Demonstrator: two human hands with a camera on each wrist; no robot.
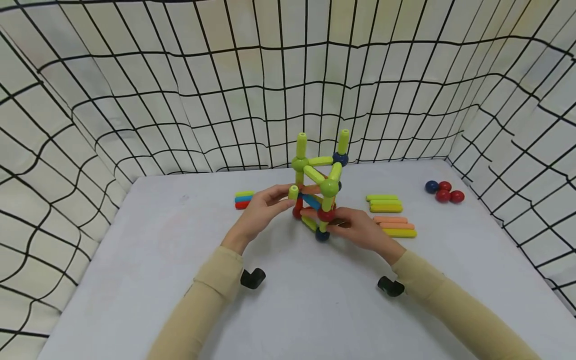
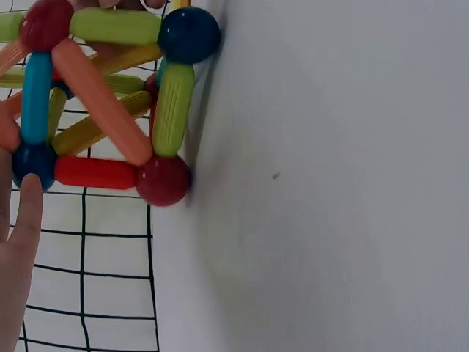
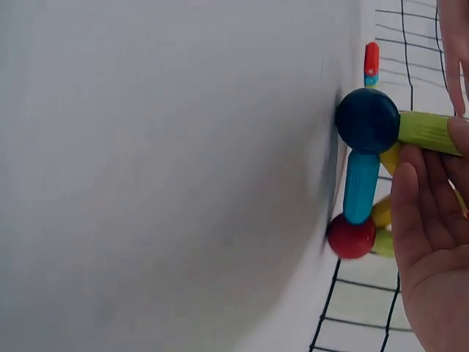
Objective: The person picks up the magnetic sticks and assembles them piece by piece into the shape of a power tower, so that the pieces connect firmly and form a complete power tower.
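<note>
A tower of magnetic rods and balls stands upright on the white table, with two light green rods pointing up from its top. Around its left side my left hand pinches a short light green rod between thumb and fingers. In the left wrist view, one of its fingertips lies at a dark blue ball of the tower. My right hand grips the tower low on the right, thumb on a light green rod beside a dark blue ball. A red ball sits below in the right wrist view.
Light green, blue and red rods lie left of the tower. Yellow-green rods and orange and yellow rods lie to the right. Loose red and dark blue balls rest farther right. Black netting over white sheets encloses the table.
</note>
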